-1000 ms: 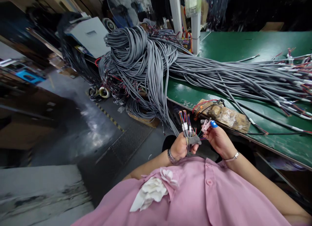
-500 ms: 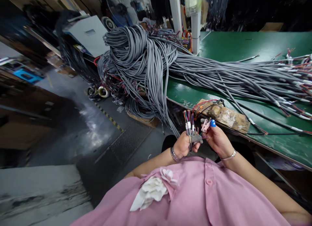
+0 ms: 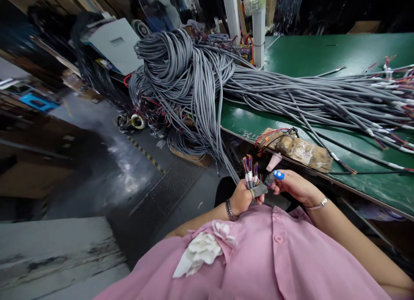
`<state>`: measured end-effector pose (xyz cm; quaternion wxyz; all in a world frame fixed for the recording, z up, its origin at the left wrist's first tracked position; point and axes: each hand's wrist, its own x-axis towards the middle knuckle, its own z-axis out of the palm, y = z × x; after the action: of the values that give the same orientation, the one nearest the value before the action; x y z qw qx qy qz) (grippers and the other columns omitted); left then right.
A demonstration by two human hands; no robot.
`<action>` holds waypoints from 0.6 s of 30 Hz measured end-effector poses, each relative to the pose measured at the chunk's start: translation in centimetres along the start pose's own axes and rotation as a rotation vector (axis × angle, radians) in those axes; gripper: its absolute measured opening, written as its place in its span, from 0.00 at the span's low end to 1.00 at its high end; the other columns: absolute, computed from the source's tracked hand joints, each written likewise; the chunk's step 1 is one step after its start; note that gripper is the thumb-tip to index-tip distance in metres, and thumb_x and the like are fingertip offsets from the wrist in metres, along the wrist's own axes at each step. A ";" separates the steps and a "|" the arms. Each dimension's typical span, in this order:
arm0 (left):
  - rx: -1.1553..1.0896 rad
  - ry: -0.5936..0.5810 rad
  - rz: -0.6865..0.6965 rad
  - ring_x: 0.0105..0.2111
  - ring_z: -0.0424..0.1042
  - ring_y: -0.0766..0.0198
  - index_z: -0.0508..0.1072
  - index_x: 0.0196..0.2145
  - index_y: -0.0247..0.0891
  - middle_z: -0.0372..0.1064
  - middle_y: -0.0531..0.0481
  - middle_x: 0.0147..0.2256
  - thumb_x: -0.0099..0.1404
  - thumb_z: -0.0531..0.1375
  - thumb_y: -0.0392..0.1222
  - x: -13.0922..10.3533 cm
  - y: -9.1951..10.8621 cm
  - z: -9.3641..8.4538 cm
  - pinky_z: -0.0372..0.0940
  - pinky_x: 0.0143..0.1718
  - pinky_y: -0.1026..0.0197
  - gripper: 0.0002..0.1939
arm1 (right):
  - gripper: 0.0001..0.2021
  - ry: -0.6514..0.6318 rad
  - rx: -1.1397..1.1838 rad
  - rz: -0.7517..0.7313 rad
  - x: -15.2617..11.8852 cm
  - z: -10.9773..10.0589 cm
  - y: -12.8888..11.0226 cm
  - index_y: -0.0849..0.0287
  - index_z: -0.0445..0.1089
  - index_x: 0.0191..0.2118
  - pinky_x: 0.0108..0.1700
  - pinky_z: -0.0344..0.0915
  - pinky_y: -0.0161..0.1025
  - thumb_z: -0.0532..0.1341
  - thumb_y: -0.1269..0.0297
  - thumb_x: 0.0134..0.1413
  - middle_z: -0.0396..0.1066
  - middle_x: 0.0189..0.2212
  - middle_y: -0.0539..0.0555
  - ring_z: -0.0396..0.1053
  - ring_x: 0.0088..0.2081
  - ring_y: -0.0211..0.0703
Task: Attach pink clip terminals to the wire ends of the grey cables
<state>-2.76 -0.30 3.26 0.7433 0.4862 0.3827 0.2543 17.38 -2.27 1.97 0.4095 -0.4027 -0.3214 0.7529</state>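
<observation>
My left hand (image 3: pixel 242 198) is closed round several grey cables, and their stripped ends (image 3: pixel 248 165) stand up with orange, blue and purple wires above white bands. A grey wrapped piece (image 3: pixel 259 190) lies across the front of this grip, apparently over the thumb. Close beside it, my right hand (image 3: pixel 296 186) pinches thin coloured wires (image 3: pixel 271 186) that run between the two hands. A blue cover (image 3: pixel 278 175) sits on one of its digits. Just above the right hand is a pink piece (image 3: pixel 274 162), at the bench edge; its kind is unclear.
A wooden block (image 3: pixel 305 155) with red and black leads rests at the front edge of the green bench (image 3: pixel 323 54). Long grey cables (image 3: pixel 291 90) stretch along the bench, and a coiled heap (image 3: pixel 171 58) hangs over its left end. A white post (image 3: pixel 258 41) stands behind.
My right hand has moved down and slightly right, away from the pink piece, its fingers now at the thin wires. My left hand keeps its grip on the cables.
</observation>
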 end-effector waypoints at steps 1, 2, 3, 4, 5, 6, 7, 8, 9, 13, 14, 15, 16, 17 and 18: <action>0.016 -0.012 0.007 0.17 0.66 0.68 0.71 0.22 0.32 0.68 0.50 0.18 0.55 0.66 0.51 0.0 0.0 0.0 0.63 0.21 0.65 0.18 | 0.16 0.008 -0.024 -0.009 0.0 0.1 -0.2 0.62 0.72 0.28 0.29 0.64 0.34 0.67 0.52 0.48 0.70 0.23 0.52 0.64 0.23 0.34; 0.034 -0.025 0.012 0.17 0.66 0.68 0.71 0.22 0.32 0.68 0.50 0.18 0.55 0.66 0.52 -0.1 0.0 0.1 0.63 0.21 0.65 0.18 | 0.14 0.013 -0.045 -0.024 0.0 0.2 -0.4 0.62 0.72 0.27 0.29 0.63 0.33 0.69 0.54 0.47 0.69 0.22 0.50 0.63 0.23 0.33; 0.052 -0.034 0.017 0.17 0.66 0.68 0.71 0.22 0.32 0.68 0.50 0.18 0.55 0.65 0.52 -0.1 0.0 0.1 0.63 0.21 0.65 0.19 | 0.13 0.013 -0.067 -0.044 0.0 0.3 -0.6 0.62 0.71 0.26 0.28 0.62 0.33 0.69 0.57 0.46 0.68 0.21 0.49 0.62 0.22 0.33; 0.069 -0.038 0.019 0.18 0.66 0.68 0.71 0.22 0.32 0.68 0.49 0.19 0.55 0.65 0.53 -0.2 0.0 0.1 0.64 0.22 0.65 0.19 | 0.12 0.011 -0.091 -0.067 0.1 0.4 -0.7 0.62 0.71 0.25 0.28 0.61 0.32 0.69 0.58 0.46 0.67 0.20 0.48 0.61 0.22 0.32; 0.088 -0.040 0.018 0.18 0.67 0.68 0.71 0.22 0.32 0.68 0.49 0.19 0.55 0.65 0.53 -0.2 0.0 0.2 0.64 0.22 0.65 0.20 | 0.12 0.008 -0.117 -0.089 0.1 0.5 -0.7 0.62 0.71 0.25 0.27 0.60 0.32 0.69 0.59 0.46 0.66 0.19 0.48 0.60 0.22 0.32; 0.108 -0.048 0.012 0.18 0.67 0.68 0.71 0.22 0.32 0.68 0.49 0.19 0.55 0.65 0.54 -0.2 0.0 0.2 0.64 0.22 0.65 0.20 | 0.12 0.012 -0.142 -0.108 0.1 0.7 -0.7 0.62 0.71 0.24 0.27 0.59 0.32 0.69 0.59 0.47 0.66 0.19 0.48 0.60 0.22 0.32; 0.128 -0.063 -0.001 0.18 0.67 0.67 0.71 0.21 0.32 0.68 0.49 0.19 0.55 0.65 0.55 -0.2 0.0 0.2 0.64 0.22 0.64 0.21 | 0.12 0.016 -0.166 -0.117 0.1 0.9 -0.7 0.62 0.71 0.25 0.27 0.59 0.32 0.68 0.59 0.47 0.66 0.19 0.48 0.60 0.22 0.32; 0.148 -0.087 -0.022 0.17 0.67 0.67 0.71 0.21 0.32 0.68 0.49 0.19 0.54 0.66 0.55 -0.2 0.0 0.3 0.64 0.22 0.64 0.21 | 0.12 0.016 -0.189 -0.119 0.1 1.1 -0.6 0.62 0.71 0.25 0.27 0.59 0.32 0.68 0.58 0.48 0.67 0.20 0.48 0.61 0.22 0.33; 0.168 -0.117 -0.049 0.17 0.67 0.67 0.71 0.21 0.32 0.68 0.48 0.19 0.53 0.66 0.55 -0.2 0.0 0.3 0.64 0.21 0.65 0.21 | 0.12 0.008 -0.214 -0.119 0.1 1.3 -0.6 0.62 0.72 0.26 0.27 0.60 0.32 0.68 0.58 0.48 0.68 0.21 0.48 0.62 0.22 0.34; 0.196 -0.176 -0.135 0.16 0.66 0.67 0.71 0.20 0.31 0.68 0.48 0.18 0.51 0.67 0.55 0.1 -0.2 0.3 0.62 0.20 0.65 0.21 | 0.12 -0.020 -0.309 -0.158 0.1 2.0 -0.4 0.61 0.73 0.30 0.28 0.62 0.33 0.67 0.56 0.50 0.71 0.25 0.50 0.65 0.24 0.35; 0.182 -0.163 -0.126 0.16 0.66 0.67 0.71 0.20 0.31 0.68 0.48 0.18 0.52 0.67 0.55 0.2 -0.3 0.3 0.62 0.20 0.65 0.21 | 0.12 0.005 -0.303 -0.180 0.1 2.0 -0.3 0.61 0.73 0.30 0.28 0.63 0.33 0.66 0.55 0.50 0.71 0.24 0.50 0.64 0.24 0.35; 0.158 -0.140 -0.108 0.16 0.66 0.67 0.71 0.20 0.31 0.68 0.47 0.18 0.53 0.66 0.55 0.3 -0.4 0.2 0.62 0.20 0.65 0.22 | 0.13 0.042 -0.278 -0.195 0.0 1.9 -0.2 0.61 0.72 0.29 0.28 0.63 0.33 0.66 0.54 0.51 0.71 0.24 0.50 0.64 0.24 0.35; 0.130 -0.110 -0.084 0.16 0.67 0.67 0.72 0.21 0.31 0.68 0.47 0.18 0.54 0.65 0.55 0.4 -0.5 0.2 0.63 0.21 0.65 0.22 | 0.14 0.079 -0.239 -0.202 -0.2 1.7 -0.1 0.61 0.72 0.30 0.29 0.64 0.34 0.65 0.53 0.52 0.71 0.25 0.51 0.65 0.25 0.35; 0.102 -0.074 -0.059 0.17 0.67 0.67 0.72 0.21 0.31 0.69 0.47 0.18 0.55 0.65 0.55 0.5 -0.6 0.1 0.62 0.21 0.65 0.22 | 0.15 0.108 -0.192 -0.198 -0.3 1.4 0.0 0.61 0.73 0.31 0.30 0.65 0.34 0.64 0.51 0.53 0.72 0.26 0.52 0.67 0.26 0.36; 0.074 -0.032 -0.038 0.17 0.67 0.67 0.72 0.22 0.31 0.69 0.47 0.19 0.55 0.64 0.55 0.5 -0.8 0.1 0.62 0.21 0.65 0.21 | 0.16 0.122 -0.148 -0.185 -0.5 1.1 0.3 0.61 0.73 0.32 0.32 0.66 0.35 0.64 0.50 0.53 0.73 0.29 0.54 0.68 0.28 0.37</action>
<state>-2.39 -0.25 2.41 0.7355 0.5103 0.3888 0.2179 16.49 -2.98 2.44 0.4652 -0.4456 -0.3861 0.6602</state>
